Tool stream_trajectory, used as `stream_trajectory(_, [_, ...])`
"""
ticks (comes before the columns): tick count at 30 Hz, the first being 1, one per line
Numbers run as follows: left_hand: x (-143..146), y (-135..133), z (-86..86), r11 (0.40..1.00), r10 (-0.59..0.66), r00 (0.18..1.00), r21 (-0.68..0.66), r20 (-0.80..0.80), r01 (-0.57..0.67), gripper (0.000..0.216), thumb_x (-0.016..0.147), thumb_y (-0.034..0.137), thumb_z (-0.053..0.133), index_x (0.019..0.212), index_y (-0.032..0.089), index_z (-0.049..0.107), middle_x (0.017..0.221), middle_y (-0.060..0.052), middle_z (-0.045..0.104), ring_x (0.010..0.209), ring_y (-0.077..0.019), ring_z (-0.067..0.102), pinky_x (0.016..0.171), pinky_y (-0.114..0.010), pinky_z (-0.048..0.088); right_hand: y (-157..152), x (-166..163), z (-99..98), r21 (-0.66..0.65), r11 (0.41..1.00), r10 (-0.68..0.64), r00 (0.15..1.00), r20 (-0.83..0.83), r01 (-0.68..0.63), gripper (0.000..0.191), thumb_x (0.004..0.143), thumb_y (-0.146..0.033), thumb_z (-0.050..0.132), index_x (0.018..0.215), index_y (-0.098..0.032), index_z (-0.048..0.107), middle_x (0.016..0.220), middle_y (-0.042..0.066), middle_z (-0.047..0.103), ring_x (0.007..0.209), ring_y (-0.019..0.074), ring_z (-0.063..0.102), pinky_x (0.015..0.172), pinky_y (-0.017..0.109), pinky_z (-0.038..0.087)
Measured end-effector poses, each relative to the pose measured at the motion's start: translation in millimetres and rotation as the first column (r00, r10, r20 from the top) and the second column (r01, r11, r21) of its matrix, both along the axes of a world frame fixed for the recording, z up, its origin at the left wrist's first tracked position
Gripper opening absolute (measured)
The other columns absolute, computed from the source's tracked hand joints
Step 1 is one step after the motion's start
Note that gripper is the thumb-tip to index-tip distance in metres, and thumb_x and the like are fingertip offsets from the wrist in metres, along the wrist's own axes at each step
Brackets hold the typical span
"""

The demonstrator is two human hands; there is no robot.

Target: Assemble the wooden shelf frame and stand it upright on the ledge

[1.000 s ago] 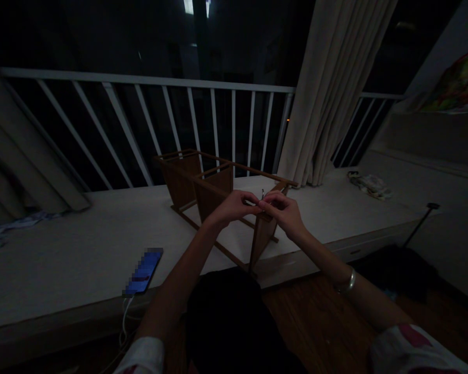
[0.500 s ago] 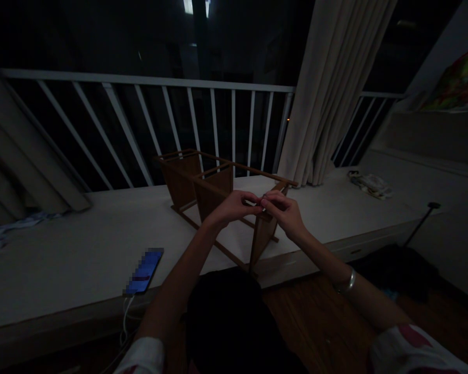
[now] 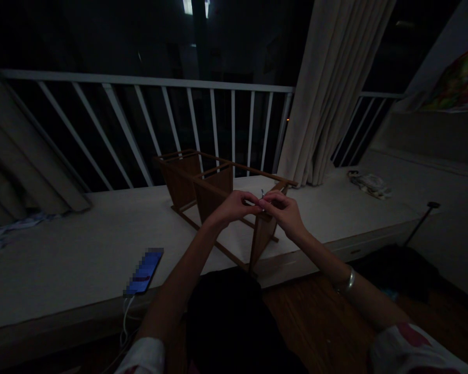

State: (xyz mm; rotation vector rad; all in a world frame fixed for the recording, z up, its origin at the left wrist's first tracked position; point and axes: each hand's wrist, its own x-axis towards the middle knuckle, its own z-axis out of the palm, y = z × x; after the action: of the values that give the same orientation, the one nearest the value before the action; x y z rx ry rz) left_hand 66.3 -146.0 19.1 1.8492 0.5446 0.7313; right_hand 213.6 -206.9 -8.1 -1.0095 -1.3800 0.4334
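My left hand (image 3: 237, 206) and my right hand (image 3: 284, 212) meet fingertip to fingertip in the middle of the view. Both are closed in a pinch around a small silvery metal piece (image 3: 262, 193), whose upper end sticks up above the fingers. It is too small and dark to tell its exact kind. Just below and behind the hands, a brown wooden shelf rack (image 3: 214, 186) lies on its side on the white window ledge (image 3: 101, 236). The hands cover part of the rack's near right end.
A phone (image 3: 144, 271) with a white cable (image 3: 125, 322) lies on the ledge at left. Behind runs a white railing (image 3: 159, 82), with a beige curtain (image 3: 331, 93) to its right. A crumpled cloth (image 3: 369, 184) lies farther right. Dark fabric (image 3: 401, 270) sits on the wooden floor.
The silvery piece now shows upright above the fingertips, where before it was mostly hidden between them. Both hands stay in nearly the same place, and the rack has not moved.
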Motion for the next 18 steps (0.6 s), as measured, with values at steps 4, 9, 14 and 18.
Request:
stream_trajectory(4, [-0.2,0.4,-0.8,1.000,-0.012,1.000,-0.007,0.002,0.012,0.027,0.062,0.029,0.065,0.079,0.008,0.064,0.076,-0.007,0.064,0.068,-0.0130,0.056,0.064,-0.025,0.042,-0.5,0.8,-0.7,0.019,0.999,0.041,0.999,0.009,-0.042,0.017,0.070,-0.037,0.060,0.076,-0.022,0.065,0.087,0.003,0.055,0.086,0.0149,0.052,0.073,0.029,0.044])
stream_trajectory(9, [0.4,0.3,-1.1,1.000,-0.019,1.000,0.003,0.015,0.019,0.028,0.061,0.029,0.066,0.079,0.008,0.065,0.078,-0.007,0.064,0.069,-0.0128,0.055,0.064,-0.025,0.042,1.0,2.8,-2.6,0.026,0.997,0.065,0.998,0.015,-0.066,0.018,0.072,-0.037,0.059,0.081,-0.023,0.066,0.090,0.004,0.055,0.088,0.0152,0.052,0.079,0.031,0.044])
stream_trajectory(14, [0.6,1.2,-2.4,0.999,-0.017,0.999,0.033,0.037,0.015,0.026,0.061,0.029,0.065,0.078,0.009,0.065,0.079,-0.007,0.064,0.073,-0.0132,0.055,0.067,-0.025,0.041,1.8,2.6,-3.0,0.023,0.999,0.034,0.999,0.008,-0.034,0.018,0.070,-0.038,0.060,0.075,-0.021,0.065,0.087,0.004,0.055,0.085,0.0152,0.053,0.074,0.031,0.045])
stream_trajectory(18, [0.3,1.1,-2.9,0.999,-0.033,0.999,-0.001,0.028,0.033,0.027,0.061,0.027,0.065,0.081,0.009,0.065,0.081,-0.007,0.064,0.074,-0.0135,0.055,0.068,-0.026,0.042,1.2,2.2,-2.6,0.020,1.000,0.024,1.000,0.007,-0.024,0.018,0.070,-0.038,0.061,0.074,-0.021,0.064,0.086,0.003,0.055,0.083,0.0146,0.053,0.071,0.029,0.046])
